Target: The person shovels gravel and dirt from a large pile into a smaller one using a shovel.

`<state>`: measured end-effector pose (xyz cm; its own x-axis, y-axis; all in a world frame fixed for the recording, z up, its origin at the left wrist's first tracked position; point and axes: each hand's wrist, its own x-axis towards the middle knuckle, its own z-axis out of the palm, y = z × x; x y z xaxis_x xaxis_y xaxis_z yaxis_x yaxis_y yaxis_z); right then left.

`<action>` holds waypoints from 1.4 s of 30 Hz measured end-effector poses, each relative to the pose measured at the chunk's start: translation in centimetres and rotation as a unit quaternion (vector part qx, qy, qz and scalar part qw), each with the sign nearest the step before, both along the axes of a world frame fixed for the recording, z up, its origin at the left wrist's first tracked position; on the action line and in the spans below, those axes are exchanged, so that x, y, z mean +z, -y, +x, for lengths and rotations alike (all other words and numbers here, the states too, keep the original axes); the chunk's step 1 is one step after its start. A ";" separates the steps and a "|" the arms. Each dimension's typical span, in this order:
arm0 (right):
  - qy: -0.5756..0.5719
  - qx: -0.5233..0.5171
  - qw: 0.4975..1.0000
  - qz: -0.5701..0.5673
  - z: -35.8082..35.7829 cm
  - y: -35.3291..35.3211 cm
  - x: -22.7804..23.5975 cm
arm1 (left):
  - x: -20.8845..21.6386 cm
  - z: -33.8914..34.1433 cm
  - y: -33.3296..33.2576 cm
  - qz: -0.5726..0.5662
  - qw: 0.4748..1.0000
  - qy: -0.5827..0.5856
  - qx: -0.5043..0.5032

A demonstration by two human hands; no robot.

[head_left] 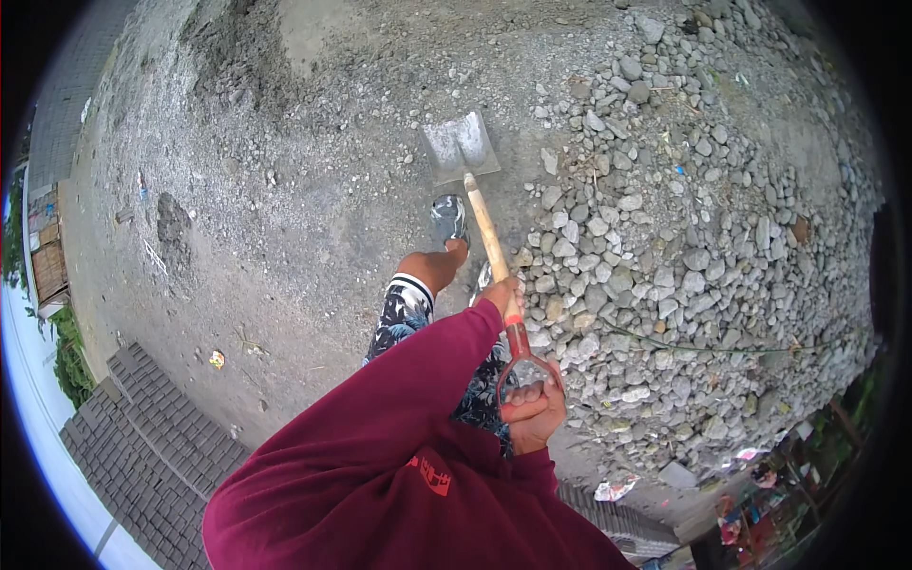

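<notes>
A shovel [490, 228] with a wooden shaft and a red D-shaped grip reaches out in front of me. Its grey metal blade [460, 144] is at the gravelly ground, just beyond my foot, and carries no visible heap. Wrapped round the lower shaft, above the red socket, is my left hand [503, 296]. My right hand [538, 410] is closed on the crossbar of the D-grip, close to my body. To the right of the shaft spreads a pile of grey stones [655, 266].
Stacked grey blocks [142, 418] stand at the left rear. Dark, damp sand [237, 57] lies at the far left. A thin green stem [703, 349] crosses the stones. Litter [750, 522] gathers at the lower right. My shod foot [448, 220] is close behind the blade.
</notes>
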<state>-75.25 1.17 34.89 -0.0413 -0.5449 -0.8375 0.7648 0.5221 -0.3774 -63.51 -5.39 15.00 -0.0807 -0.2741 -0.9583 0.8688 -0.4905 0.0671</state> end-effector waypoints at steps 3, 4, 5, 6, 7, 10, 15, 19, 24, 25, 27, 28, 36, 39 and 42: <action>-0.003 0.008 1.000 0.018 0.7 0.6 0.6 | 0.5 0.7 -0.4 0.040 0.999 -0.004 -0.004; 0.004 -0.004 1.000 0.008 1.5 1.6 1.1 | 0.5 1.3 0.6 0.038 0.999 -0.014 -0.006; 0.005 -0.008 1.000 0.005 2.1 2.8 1.9 | 0.6 1.8 1.3 0.035 0.999 -0.013 -0.010; 0.000 0.018 0.999 -0.028 3.0 4.5 2.5 | 0.7 2.5 3.0 0.028 0.999 -0.016 -0.016; -0.006 0.043 0.997 -0.062 3.8 6.0 2.1 | 0.6 3.4 4.9 0.021 0.999 -0.019 -0.021; 0.052 0.001 0.995 -0.080 7.4 10.4 -5.3 | -4.3 8.7 12.1 0.010 0.999 0.032 -0.038; 0.073 -0.007 0.997 -0.015 5.2 8.5 -9.9 | -7.8 6.0 10.6 0.025 0.993 0.099 -0.065; 0.085 -0.042 0.996 -0.002 4.2 6.7 -5.2 | -3.4 5.6 8.0 0.046 0.994 0.074 -0.062; 0.072 -0.029 0.995 -0.056 8.7 10.8 -4.9 | -3.3 9.9 11.8 0.034 0.993 0.063 -0.096; 0.082 -0.064 0.992 -0.066 11.9 13.5 -8.0 | -5.9 13.1 15.5 0.016 0.993 0.061 -0.101; 0.092 -0.017 0.992 -0.088 14.0 17.3 -12.2 | -10.2 16.3 19.9 -0.040 0.991 0.098 -0.079; 0.105 -0.011 0.989 -0.105 14.9 19.2 -15.3 | -11.2 17.7 22.6 -0.045 0.985 0.146 -0.081; 0.015 0.004 1.000 -0.007 19.8 27.7 -19.1 | -18.3 24.8 31.8 -0.049 0.983 0.086 -0.152; 0.041 -0.025 0.995 0.088 20.9 27.3 -19.4 | -22.8 29.3 32.9 0.065 0.978 0.077 -0.182; -0.124 -0.019 0.970 0.208 25.0 27.9 -16.9 | -27.1 35.7 36.5 0.087 0.983 0.117 -0.115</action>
